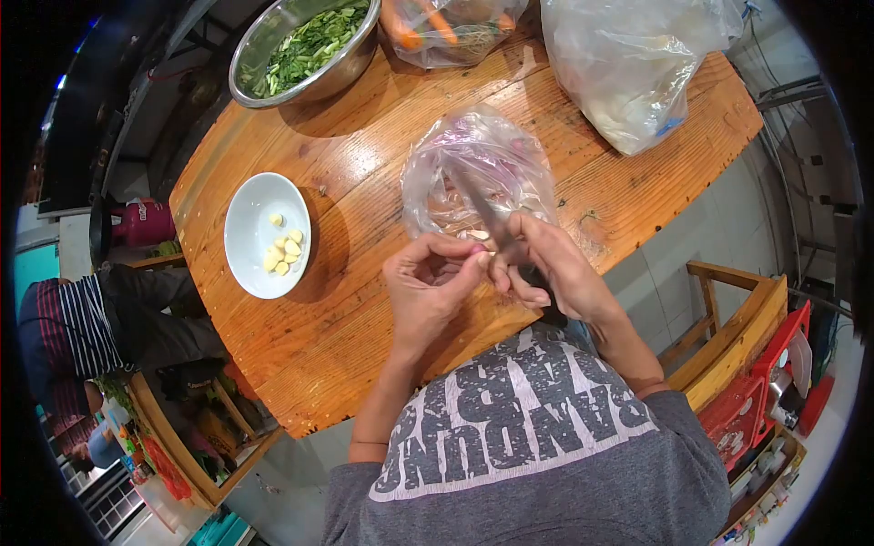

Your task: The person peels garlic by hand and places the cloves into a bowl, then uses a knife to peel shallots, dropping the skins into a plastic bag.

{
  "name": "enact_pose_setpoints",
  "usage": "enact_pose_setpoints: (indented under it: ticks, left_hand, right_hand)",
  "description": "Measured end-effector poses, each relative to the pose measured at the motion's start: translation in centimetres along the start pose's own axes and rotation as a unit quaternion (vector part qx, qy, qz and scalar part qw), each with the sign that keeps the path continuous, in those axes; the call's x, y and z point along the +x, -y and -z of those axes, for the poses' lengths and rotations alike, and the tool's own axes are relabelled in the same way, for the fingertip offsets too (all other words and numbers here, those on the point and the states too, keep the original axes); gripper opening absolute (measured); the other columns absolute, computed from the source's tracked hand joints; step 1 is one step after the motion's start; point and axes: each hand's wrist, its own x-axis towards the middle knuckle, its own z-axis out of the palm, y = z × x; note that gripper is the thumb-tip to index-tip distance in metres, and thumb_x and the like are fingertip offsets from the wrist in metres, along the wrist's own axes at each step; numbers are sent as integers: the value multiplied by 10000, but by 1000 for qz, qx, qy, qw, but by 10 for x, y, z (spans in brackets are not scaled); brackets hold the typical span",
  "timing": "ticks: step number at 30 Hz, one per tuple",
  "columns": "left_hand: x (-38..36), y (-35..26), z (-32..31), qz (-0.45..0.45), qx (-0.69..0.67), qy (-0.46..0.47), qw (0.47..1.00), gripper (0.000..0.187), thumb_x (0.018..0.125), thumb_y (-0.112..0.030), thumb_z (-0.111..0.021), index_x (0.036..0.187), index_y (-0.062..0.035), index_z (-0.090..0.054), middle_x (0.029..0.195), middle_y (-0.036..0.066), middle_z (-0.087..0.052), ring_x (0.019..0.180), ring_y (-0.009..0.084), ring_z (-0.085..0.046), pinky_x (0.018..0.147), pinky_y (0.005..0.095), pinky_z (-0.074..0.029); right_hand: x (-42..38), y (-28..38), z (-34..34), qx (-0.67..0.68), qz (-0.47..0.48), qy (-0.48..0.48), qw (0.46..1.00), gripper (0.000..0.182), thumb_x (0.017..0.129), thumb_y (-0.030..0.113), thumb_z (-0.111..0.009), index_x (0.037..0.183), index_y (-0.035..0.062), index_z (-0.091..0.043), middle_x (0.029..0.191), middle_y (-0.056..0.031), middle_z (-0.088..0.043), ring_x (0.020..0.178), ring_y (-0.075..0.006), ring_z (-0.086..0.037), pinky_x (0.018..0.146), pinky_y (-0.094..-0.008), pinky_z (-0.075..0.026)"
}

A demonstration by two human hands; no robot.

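Note:
Between its fingertips, my left hand (431, 284) pinches a small reddish-purple clove (477, 248). My right hand (557, 266) is closed round the handle of a knife (481, 202), whose blade points up and left over a clear plastic bag (437, 173). Purple-skinned pieces show through that bag, which lies just beyond both hands. A white bowl (244, 238) to the left holds several peeled pale cloves (282, 253).
On the wooden table (364, 200), a metal bowl (350, 65) of chopped greens stands at the back left. Behind are a bag of carrots (442, 36) and a large plastic bag (637, 73). Another person (91, 328) is at far left; a wooden bench (742, 337) is at right.

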Motion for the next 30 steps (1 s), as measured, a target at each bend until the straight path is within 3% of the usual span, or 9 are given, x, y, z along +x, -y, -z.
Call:
enact_pose_setpoints:
  ticks: [4, 8, 11, 12, 15, 18, 21, 25, 30]
  left_hand:
    - [5, 2, 18, -29, -34, -48, 998, 89, 790, 55, -650, 857, 29, -598, 824, 76, -630, 729, 116, -623, 684, 225, -520]
    - [7, 4, 19, -15, -40, -50, 998, 106, 798, 42, -653, 884, 29, -594, 848, 91, -638, 767, 122, -632, 713, 234, -522]
    - [7, 4, 18, 5, -36, -62, 997, 119, 795, 44, -659, 894, 36, -594, 873, 108, -647, 787, 133, -640, 717, 237, -528]
    - [7, 4, 18, 10, -38, -65, 997, 124, 793, 46, -660, 898, 39, -594, 881, 114, -650, 794, 138, -643, 719, 238, -530]
    - [6, 5, 18, 6, -36, -54, 998, 138, 786, 52, -667, 904, 44, -595, 887, 121, -653, 805, 144, -647, 720, 242, -536]
    - [7, 7, 15, -11, -21, -47, 999, 133, 777, 39, -673, 888, 21, -602, 848, 106, -657, 728, 135, -649, 650, 247, -553]
    - [5, 5, 16, -6, -31, -19, 999, 143, 779, 61, -667, 901, 40, -595, 883, 124, -656, 814, 153, -651, 732, 262, -547]
    - [6, 8, 22, 3, -60, 0, 998, 137, 785, 55, -662, 905, 33, -600, 889, 118, -660, 814, 155, -651, 747, 280, -550]
    - [6, 8, 20, -20, -43, 7, 999, 176, 795, 46, -654, 965, 41, -608, 929, 124, -662, 833, 158, -649, 761, 290, -549]
  right_hand:
    - [-6, 0, 10, 110, 40, 54, 992, 203, 953, 147, -428, 1098, 7, -454, 843, -180, -587, 475, -73, -448, 429, -190, -385]
    - [-10, -9, -6, 62, 48, -45, 996, 294, 987, 216, -370, 1211, 31, -414, 896, -252, -614, 501, -128, -525, 465, -219, -458]
    - [-24, -10, -15, 62, -27, 32, 997, 454, 1004, 362, -253, 1373, 98, -278, 777, -205, -613, 461, -114, -502, 435, -203, -427]
    - [-26, -14, -9, 75, -63, 80, 992, 557, 986, 467, -158, 1452, 167, -112, 667, -144, -566, 417, -88, -439, 402, -182, -370]
    - [-26, -15, -6, 20, -7, 60, 998, 607, 976, 502, -135, 1460, 138, -88, 619, -84, -497, 404, -64, -367, 384, -175, -304]
    - [-15, -3, -18, -182, 135, -1, 974, 544, 988, 379, -328, 1431, 87, -211, 621, -36, -461, 460, -55, -342, 444, -180, -304]
    - [-9, -3, -12, -281, 126, -40, 951, 466, 952, 252, -485, 1359, 66, -355, 840, -106, -605, 668, -157, -586, 611, -245, -446]
    - [1, -14, -14, -431, 154, -59, 887, 417, 935, 235, -511, 1297, 46, -423, 1110, -193, -611, 1023, -297, -619, 801, -356, -486]
    - [-1, -12, -11, -424, 146, -27, 894, 392, 934, 205, -512, 1277, 32, -430, 1111, -190, -615, 1020, -299, -620, 817, -350, -492]
